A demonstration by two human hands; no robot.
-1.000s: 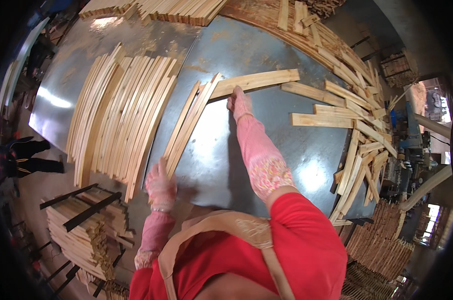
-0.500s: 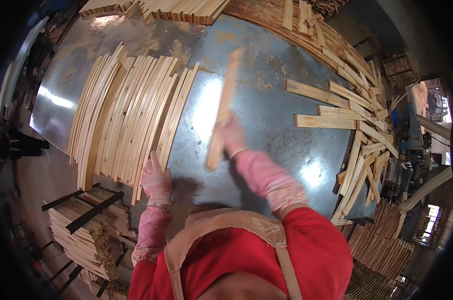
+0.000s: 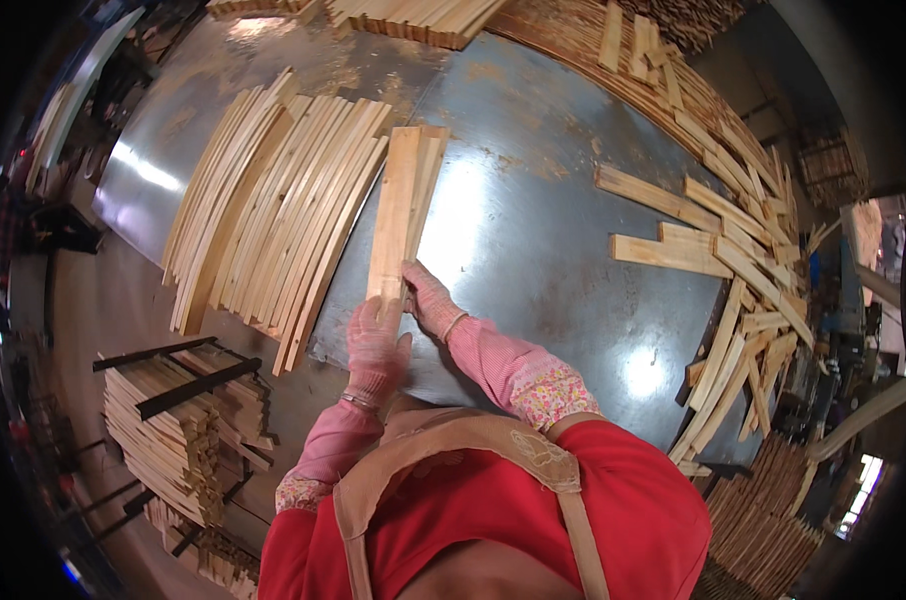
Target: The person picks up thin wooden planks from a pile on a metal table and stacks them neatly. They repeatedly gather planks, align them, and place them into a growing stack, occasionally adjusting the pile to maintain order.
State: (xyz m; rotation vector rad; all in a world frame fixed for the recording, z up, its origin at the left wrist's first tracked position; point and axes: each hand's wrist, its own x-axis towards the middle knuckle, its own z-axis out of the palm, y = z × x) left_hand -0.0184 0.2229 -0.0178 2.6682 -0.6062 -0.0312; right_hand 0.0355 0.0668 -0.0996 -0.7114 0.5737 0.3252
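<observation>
On the metal counter (image 3: 573, 260) | both hands grip a few wood slats (image 3: 405, 200) at the near end: left hand (image 3: 376, 345), right hand (image 3: 428, 300) | step: squaring them | next: slide beside slat row (image 3: 273, 210)

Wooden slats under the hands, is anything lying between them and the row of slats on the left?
Nothing visible: the slats held by both hands lie right beside the row of slats, with only bare metal table around.
</observation>
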